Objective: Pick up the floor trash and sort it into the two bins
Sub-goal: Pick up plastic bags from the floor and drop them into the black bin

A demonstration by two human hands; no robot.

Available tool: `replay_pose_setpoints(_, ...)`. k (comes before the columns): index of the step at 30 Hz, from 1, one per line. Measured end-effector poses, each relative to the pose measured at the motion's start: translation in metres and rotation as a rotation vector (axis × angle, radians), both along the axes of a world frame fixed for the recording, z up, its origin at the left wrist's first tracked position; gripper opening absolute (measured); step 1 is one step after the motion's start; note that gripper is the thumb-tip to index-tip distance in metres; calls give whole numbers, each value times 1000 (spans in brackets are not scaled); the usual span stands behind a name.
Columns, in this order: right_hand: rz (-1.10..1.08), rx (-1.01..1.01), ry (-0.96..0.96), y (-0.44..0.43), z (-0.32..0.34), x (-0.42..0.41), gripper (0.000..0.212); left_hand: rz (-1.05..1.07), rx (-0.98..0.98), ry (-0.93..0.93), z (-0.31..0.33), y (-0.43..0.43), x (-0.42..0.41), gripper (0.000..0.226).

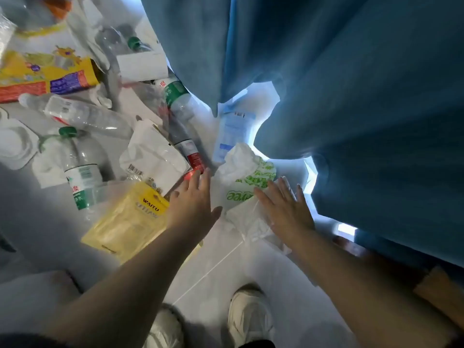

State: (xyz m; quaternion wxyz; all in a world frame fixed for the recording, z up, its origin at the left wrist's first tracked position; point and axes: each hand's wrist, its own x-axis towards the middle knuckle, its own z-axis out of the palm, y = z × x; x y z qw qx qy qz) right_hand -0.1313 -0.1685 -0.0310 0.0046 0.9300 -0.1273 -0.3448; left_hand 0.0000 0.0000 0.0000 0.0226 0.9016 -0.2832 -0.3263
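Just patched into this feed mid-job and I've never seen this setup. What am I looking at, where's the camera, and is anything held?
No machine here: a person works with bare hands. The one picture comes from a camera worn on their head, looking down; their shoes show at the bottom. Trash lies on the pale floor: a green-capped bottle, a yellow pouch, a white barcode pouch, and a white wrapper with green print beside a blue curtain. The left hand and right hand are both open, fingers straight, stretched toward that wrapper. Neither holds anything. No bin is in view.
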Motion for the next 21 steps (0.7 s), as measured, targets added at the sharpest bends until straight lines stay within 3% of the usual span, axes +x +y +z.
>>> replay_pose_setpoints(2,36,-34,20,-3,-3,8,87,189,-71,15,-10,-11,4,89)
replay_pose_setpoints(4,63,-79,-34,-8,-13,8,88,241,-97,6,-18,-20,8,80)
replay_pose_setpoints(10,68,-61,-251,-12,-5,4,42,243,-47,86,-12,-32,13,9)
replay_pose_setpoints(15,-34,75,-221,-10,51,-10,44,253,-128,204,49,-22,12,13)
replay_pose_setpoints(19,-213,160,-150,-8,123,-12,10,226,-134,177,112,-8,20,9)
replay_pose_setpoints(21,-310,182,-162,-4,159,-15,11,198,-139,162,145,2,23,15)
